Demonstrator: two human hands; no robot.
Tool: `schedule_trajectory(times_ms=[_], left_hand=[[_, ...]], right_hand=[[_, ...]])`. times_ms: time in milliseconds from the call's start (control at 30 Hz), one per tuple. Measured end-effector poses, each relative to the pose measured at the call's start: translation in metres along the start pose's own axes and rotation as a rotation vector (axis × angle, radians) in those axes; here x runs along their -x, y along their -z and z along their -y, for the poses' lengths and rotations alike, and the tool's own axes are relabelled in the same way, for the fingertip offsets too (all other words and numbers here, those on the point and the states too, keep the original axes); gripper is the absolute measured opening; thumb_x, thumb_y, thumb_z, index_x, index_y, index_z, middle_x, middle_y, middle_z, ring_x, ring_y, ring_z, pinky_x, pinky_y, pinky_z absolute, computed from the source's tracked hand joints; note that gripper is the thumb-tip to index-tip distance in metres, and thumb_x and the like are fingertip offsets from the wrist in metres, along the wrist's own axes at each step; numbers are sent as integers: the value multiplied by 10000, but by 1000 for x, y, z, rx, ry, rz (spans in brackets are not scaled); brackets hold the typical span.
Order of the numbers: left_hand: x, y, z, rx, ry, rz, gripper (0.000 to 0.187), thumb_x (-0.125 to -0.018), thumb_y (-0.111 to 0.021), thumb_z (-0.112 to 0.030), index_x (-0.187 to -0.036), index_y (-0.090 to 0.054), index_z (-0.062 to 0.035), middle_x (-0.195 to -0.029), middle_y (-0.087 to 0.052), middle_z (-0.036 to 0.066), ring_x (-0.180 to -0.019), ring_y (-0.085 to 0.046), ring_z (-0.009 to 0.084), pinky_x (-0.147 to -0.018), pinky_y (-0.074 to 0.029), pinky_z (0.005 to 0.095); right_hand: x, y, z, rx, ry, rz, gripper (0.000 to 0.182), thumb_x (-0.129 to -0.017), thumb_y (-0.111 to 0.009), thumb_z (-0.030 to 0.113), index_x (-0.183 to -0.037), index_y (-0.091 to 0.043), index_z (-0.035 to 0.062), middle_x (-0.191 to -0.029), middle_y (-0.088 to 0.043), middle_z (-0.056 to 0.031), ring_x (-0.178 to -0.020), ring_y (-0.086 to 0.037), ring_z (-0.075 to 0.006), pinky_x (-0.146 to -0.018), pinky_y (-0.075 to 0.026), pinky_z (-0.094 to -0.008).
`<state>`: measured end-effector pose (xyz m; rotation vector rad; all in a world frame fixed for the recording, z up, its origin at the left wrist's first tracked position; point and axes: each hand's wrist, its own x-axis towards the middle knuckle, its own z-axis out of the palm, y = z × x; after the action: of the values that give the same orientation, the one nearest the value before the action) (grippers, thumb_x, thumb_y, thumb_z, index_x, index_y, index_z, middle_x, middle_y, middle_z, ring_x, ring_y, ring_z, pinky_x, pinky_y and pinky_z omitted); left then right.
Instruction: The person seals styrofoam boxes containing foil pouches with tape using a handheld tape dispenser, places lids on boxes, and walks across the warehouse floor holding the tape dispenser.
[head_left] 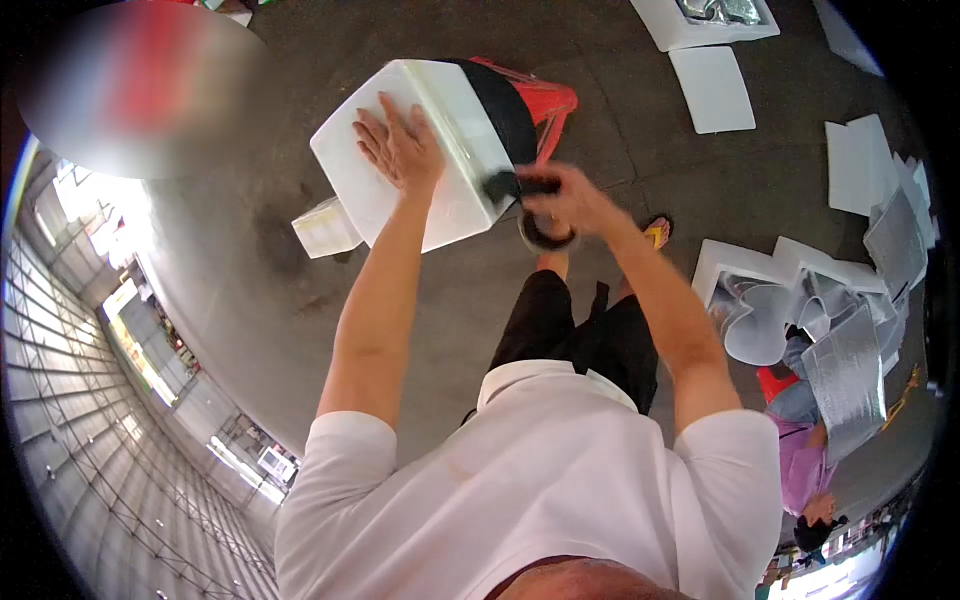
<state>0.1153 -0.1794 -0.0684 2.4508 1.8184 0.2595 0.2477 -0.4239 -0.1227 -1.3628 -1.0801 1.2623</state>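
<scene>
A large white foam box [365, 200] stands before me, with clear tape along its edge. My left hand [402, 155] lies flat on its top, fingers spread. At the box's right corner my right hand [568, 200] is closed round a black tape dispenser [518, 186], which is blurred by motion. A roll of tape [546, 234] hangs just below that hand. Behind the box are a black round surface [500, 105] and a red stool [548, 100]. A smaller white block [328, 228] sits at the box's lower left.
Open foam boxes [740, 262] with silver lining stand at the right, near a seated person [803, 465] in pink. A foam lid [712, 90] lies on the floor at the upper right. Another open box [660, 22] is above it.
</scene>
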Motion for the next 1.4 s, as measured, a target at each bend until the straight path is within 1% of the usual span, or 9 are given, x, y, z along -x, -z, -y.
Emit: schedule_trajectory(times_ms=[167, 400, 500, 567, 667, 833, 900, 1167, 1400], left_hand=[[-7, 4, -3, -19, 117, 80, 677, -956, -308, -554, -1505, -210, -169, -1553, -80, 226, -1444, -23, 378, -1161, -22, 469], [-25, 3, -15, -25, 393, 64, 690, -956, -273, -551, -1512, -165, -156, -1550, -57, 240, -1445, 0, 381, -1160, -10, 473], [-31, 2, -11, -52, 449, 66, 685, -961, -270, -546, -1511, -164, -151, -1538, -66, 271, -1437, -29, 407, -1157, -23, 488], [-28, -2, -9, -7, 406, 3, 682, -962, -268, -541, -1507, -177, -142, -1531, -85, 282, -1432, -57, 418, -1156, -39, 497], [-36, 5, -12, -24, 444, 12, 675, -965, -273, -527, -1501, -192, -126, -1526, -95, 291, -1428, -57, 427, -1153, -51, 503], [-33, -1, -13, 4, 421, -38, 642, -977, -290, -483, -1494, -217, -108, -1522, -100, 298, -1426, -44, 436, -1150, -47, 508], [-24, 3, -8, 7, 329, -21, 637, -977, -297, -475, -1491, -228, -106, -1523, -97, 298, -1425, -42, 439, -1150, -35, 508], [6, 22, 20, 11, -325, 74, 625, -943, -422, -406, -1481, -279, -121, -1514, -150, 297, -1410, -86, 469, -1140, -49, 538], [18, 36, 38, 11, -600, 195, 652, -890, -531, -403, -1462, -330, -163, -1524, -158, 266, -1412, -108, 458, -1138, -91, 542]], right_hand=[[53, -11, 36, -421, -420, 57, 507, -782, -711, 152, -1267, -583, 80, -1117, -636, -89, -988, -603, -184, -904, -444, -316], [35, -62, 70, 339, -3, 335, 515, -706, -713, 309, -1204, -629, 203, -1159, -594, -211, -981, -624, -332, -916, -462, -411], [33, -65, 50, 600, -64, -523, 532, -808, -654, 301, -1300, -526, 146, -1288, -482, -252, -1132, -542, -351, -1012, -388, -417], [2, -68, 33, -1018, -403, -1152, 575, -881, -600, 322, -1342, -437, 19, -1240, -522, -264, -1186, -501, -328, -1020, -354, -410], [-33, -101, 72, -174, -673, -1074, 635, -936, -538, 331, -1413, -288, -5, -1287, -487, -214, -1220, -459, -328, -1022, -343, -403], [-12, -101, 47, -149, -257, -1037, 587, -937, -548, 206, -1403, -261, -7, -1420, -314, -197, -1321, -336, -307, -1092, -291, -389], [-11, -75, 66, -844, -420, -1329, 541, -928, -555, 159, -1384, -306, 8, -1344, -412, -172, -1241, -426, -275, -1073, -327, -392], [-200, -18, 83, -565, 169, -959, 470, -869, -632, 143, -1267, -454, -32, -1184, -545, -148, -1121, -519, -242, -980, -391, -349], [-293, 36, 66, -143, -49, -379, 538, -806, -706, 263, -1256, -520, 33, -1167, -598, -137, -1041, -577, -221, -907, -447, -331]])
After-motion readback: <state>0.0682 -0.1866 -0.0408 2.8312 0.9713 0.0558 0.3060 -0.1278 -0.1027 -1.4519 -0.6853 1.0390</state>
